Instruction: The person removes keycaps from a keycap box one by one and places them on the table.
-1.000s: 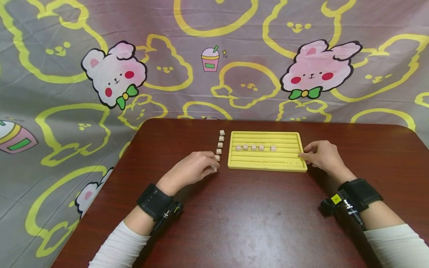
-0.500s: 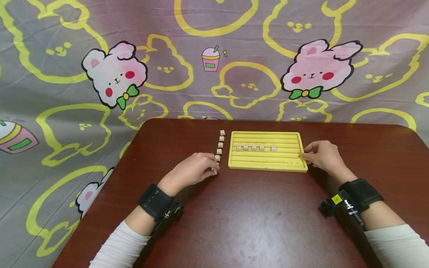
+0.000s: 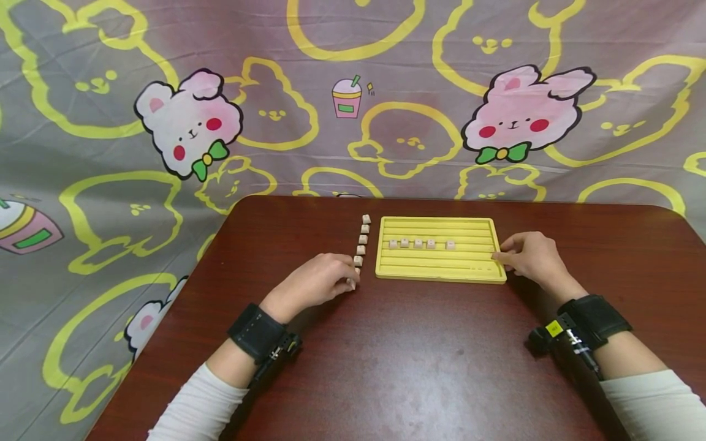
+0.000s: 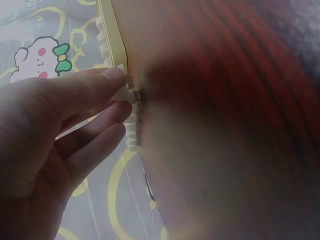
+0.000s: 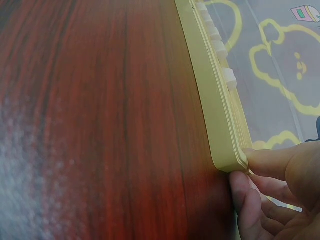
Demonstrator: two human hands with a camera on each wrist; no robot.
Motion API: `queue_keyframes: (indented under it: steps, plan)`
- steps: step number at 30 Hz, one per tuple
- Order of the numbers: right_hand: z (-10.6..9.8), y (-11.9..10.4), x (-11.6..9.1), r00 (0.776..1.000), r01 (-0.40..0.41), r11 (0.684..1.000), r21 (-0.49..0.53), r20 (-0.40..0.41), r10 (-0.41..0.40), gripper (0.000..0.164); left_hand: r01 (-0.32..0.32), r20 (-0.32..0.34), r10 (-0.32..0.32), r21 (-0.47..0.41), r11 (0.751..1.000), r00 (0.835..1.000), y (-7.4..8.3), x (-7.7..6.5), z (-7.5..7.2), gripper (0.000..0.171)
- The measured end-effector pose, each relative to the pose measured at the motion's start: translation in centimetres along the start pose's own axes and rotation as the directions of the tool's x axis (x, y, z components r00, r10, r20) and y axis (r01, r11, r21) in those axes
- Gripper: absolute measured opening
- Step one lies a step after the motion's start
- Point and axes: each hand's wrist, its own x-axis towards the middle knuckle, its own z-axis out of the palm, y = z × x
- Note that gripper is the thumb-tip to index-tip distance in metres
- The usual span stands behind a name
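My left hand (image 3: 322, 275) pinches a small whitish keycap (image 4: 121, 93) between thumb and fingers, at the near end of a line of keycaps (image 3: 361, 250) on the table. Its fingers partly cover another keycap beside it. To the right of that line lies a yellow tray (image 3: 436, 274) with long raised ridges. Several pale keycaps (image 3: 418, 244) sit in one row on it, with a gap before the rightmost one (image 3: 450, 245). My right hand (image 3: 532, 257) holds the tray's right edge near the front corner, thumb on the rim and fingers against the side.
A dark reddish-brown table (image 3: 408, 355) lies under everything. Behind it and along its left side hangs a patterned cloth (image 3: 408, 79) with cartoon rabbits and yellow outlines. Each wrist wears a black strap (image 3: 256, 332) with a small camera.
My left hand has shifted slightly toward the near side with the keycap, uncovering more of the line. My right hand and the tray stay where they were.
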Motion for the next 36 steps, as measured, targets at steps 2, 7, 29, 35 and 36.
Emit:
queue_keyframes:
  steps: [2, 7, 29, 35, 36]
  plan:
    - [0.01, -0.02, 0.01, 1.000, 0.001, 1.000, -0.002, -0.001, -0.001, 0.035, 0.003, 0.002, -0.003, 0.000, 1.000, 1.000, -0.05, -0.01, 0.05, 0.014]
    - [0.02, -0.02, 0.03, 1.000, 0.002, 1.000, -0.004, -0.001, -0.002, 0.034, 0.010, 0.003, -0.010, 0.003, 1.000, 1.000, -0.17, -0.07, 0.17, 0.014]
    - [0.04, 0.00, 0.10, 1.000, -0.003, 1.000, -0.008, 0.009, 0.003, 0.035, -0.001, 0.007, 0.001, -0.003, 1.000, 1.000, -0.33, 0.03, 0.41, 0.016]
    - [0.10, -0.02, 0.14, 1.000, 0.007, 1.000, -0.011, 0.006, -0.007, 0.037, 0.000, 0.008, 0.000, 0.000, 1.000, 1.000, -0.31, 0.04, 0.43, 0.015]
    - [0.11, -0.03, 0.15, 1.000, 0.009, 1.000, -0.012, 0.003, -0.009, 0.037, 0.000, 0.008, 0.000, 0.000, 1.000, 1.000, -0.30, 0.04, 0.42, 0.015]
